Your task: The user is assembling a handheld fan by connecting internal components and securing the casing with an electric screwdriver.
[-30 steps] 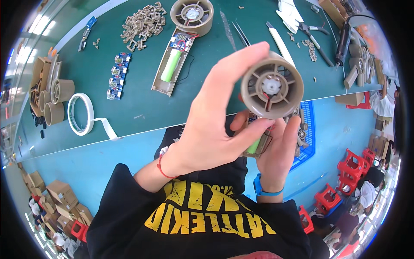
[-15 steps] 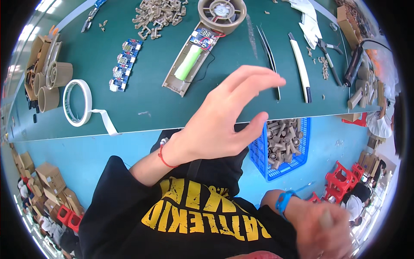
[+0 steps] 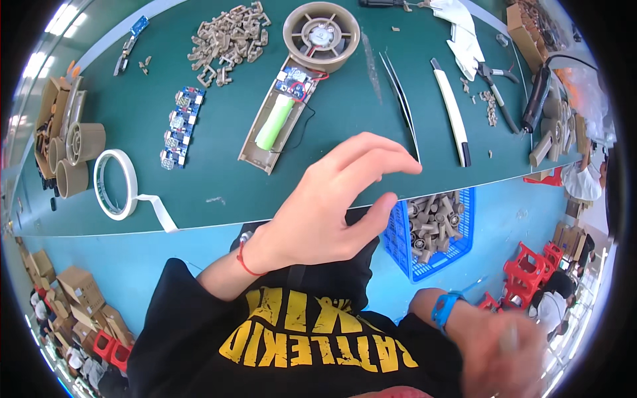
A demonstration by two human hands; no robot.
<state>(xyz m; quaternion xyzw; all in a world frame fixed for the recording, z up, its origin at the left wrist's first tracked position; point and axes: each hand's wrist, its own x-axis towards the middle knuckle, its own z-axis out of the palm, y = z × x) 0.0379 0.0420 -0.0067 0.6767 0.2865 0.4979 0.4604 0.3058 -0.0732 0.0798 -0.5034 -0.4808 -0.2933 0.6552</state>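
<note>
My left hand (image 3: pixel 335 202) hovers at the table's front edge, holding nothing, with fingers curved and the thumb apart. Its fingertips are nearest to the tweezers (image 3: pixel 403 106). Down at the lower right, beside my body, my right hand (image 3: pixel 501 355) is smeared by motion. A small greyish patch shows at it, too blurred to name. Beyond my left hand lies an opened tan handheld fan (image 3: pixel 321 36) with a round grille head. Its handle shell holds a green battery cell (image 3: pixel 275 124), a blue circuit board (image 3: pixel 296 83) and thin red and black wires.
Blue circuit boards (image 3: pixel 181 129), a white tape roll (image 3: pixel 135 186) and a heap of tan clips (image 3: pixel 229 41) lie leftward. A white-handled blade tool (image 3: pixel 450 109), pliers (image 3: pixel 499 96) and a black electric screwdriver (image 3: pixel 541 99) lie rightward. Below the edge stands a blue basket (image 3: pixel 398 239) of tan parts.
The view has shifted, so the table's things sit lower and farther left. My left hand keeps its open shape, slightly lower in the picture. My right hand stays blurred at the lower right.
</note>
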